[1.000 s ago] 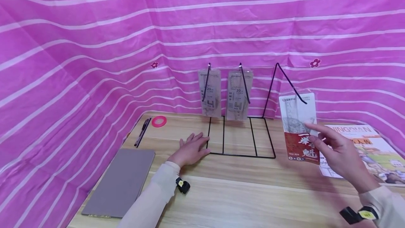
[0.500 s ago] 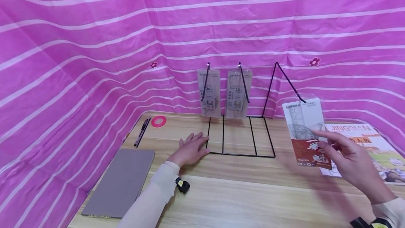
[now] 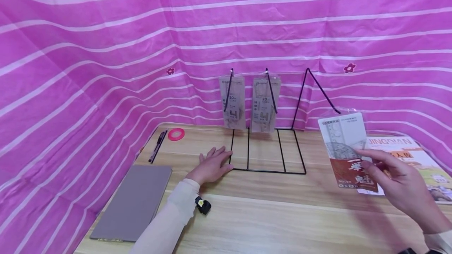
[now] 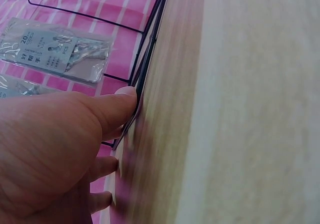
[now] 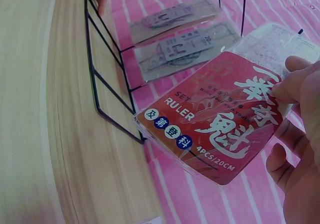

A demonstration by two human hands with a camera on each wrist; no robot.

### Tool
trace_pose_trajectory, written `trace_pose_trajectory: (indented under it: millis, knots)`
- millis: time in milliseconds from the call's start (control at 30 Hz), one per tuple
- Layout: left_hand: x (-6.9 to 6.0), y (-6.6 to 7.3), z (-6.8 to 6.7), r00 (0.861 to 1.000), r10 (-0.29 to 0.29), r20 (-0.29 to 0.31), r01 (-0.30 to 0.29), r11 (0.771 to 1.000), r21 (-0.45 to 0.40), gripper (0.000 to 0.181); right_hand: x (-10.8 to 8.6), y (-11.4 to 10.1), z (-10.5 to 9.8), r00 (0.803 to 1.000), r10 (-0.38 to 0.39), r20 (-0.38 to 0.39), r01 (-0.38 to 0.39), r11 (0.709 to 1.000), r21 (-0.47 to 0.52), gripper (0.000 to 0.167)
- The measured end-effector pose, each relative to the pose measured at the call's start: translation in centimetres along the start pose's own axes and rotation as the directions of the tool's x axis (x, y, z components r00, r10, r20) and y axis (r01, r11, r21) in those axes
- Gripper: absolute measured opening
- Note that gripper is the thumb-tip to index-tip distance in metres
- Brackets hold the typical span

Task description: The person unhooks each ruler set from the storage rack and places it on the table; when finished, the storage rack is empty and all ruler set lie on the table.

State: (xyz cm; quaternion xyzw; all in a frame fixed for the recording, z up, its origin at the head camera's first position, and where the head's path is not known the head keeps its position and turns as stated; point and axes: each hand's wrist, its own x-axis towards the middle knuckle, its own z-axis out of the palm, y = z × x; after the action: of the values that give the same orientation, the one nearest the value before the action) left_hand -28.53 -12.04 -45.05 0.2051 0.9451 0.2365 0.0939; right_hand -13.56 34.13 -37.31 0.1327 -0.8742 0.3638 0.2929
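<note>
My right hand pinches a red-and-white ruler set pack by its right side, between thumb and fingers. The pack tilts slightly, its clear top edge at the tip of the rack's right prong. Whether the prong passes through the pack's hole, I cannot tell. A black wire display rack stands at the back of the table. Two grey ruler packs hang from its left and middle prongs. My left hand lies on the table with fingers spread, its thumb touching the rack's base wire.
Partly behind the right hand lies a magazine on the wooden table. At left are a grey notebook, a pen and a pink tape ring. A pink striped cloth encloses the back and left.
The right hand has moved rightward and slightly down with the ruler set pack. The prong tip, earlier across the pack's front, now meets its top edge. The left hand stays put.
</note>
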Motion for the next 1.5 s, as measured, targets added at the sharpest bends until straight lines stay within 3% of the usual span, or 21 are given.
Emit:
trace_pose_trajectory:
  millis: [533, 700, 867, 1200, 1367, 1500]
  knots:
    - [0.0, 0.1, -0.2, 1.000, 0.004, 0.003, -0.004, 1.000, -0.009, 0.060, -2.0, -0.7, -1.1, 1.000, 0.021, 0.009, -0.021, 0.999, 0.037, 0.044]
    - [-0.2, 0.2, -0.3, 1.000, 0.001, 0.003, -0.001, 1.000, -0.007, 0.060, -2.2, 0.2, -1.3, 0.999, 0.040, -0.027, -0.039, 0.998, 0.041, 0.042]
    - [-0.1, 0.2, -0.3, 1.000, 0.004, 0.001, -0.004, 1.000, -0.005, 0.060, -1.9, 1.9, -1.5, 0.992, 0.113, -0.047, -0.114, 0.993, -0.010, 0.038]
    - [-0.1, 0.1, -0.3, 1.000, -0.003, 0.010, 0.003, 1.000, -0.012, 0.060, 0.4, 4.1, 0.1, 0.983, 0.165, 0.083, -0.161, 0.985, -0.058, 0.037]
    - [-0.1, 0.0, -0.2, 1.000, -0.001, 0.015, 0.001, 1.000, -0.014, 0.060, 1.9, 5.1, 1.8, 0.948, 0.234, 0.215, -0.203, 0.966, -0.160, 0.042]
    - [0.0, 0.0, -0.2, 1.000, 0.001, 0.013, -0.001, 1.000, -0.014, 0.061, 3.0, 5.6, 3.0, 0.872, 0.351, 0.341, -0.276, 0.928, -0.251, 0.049]
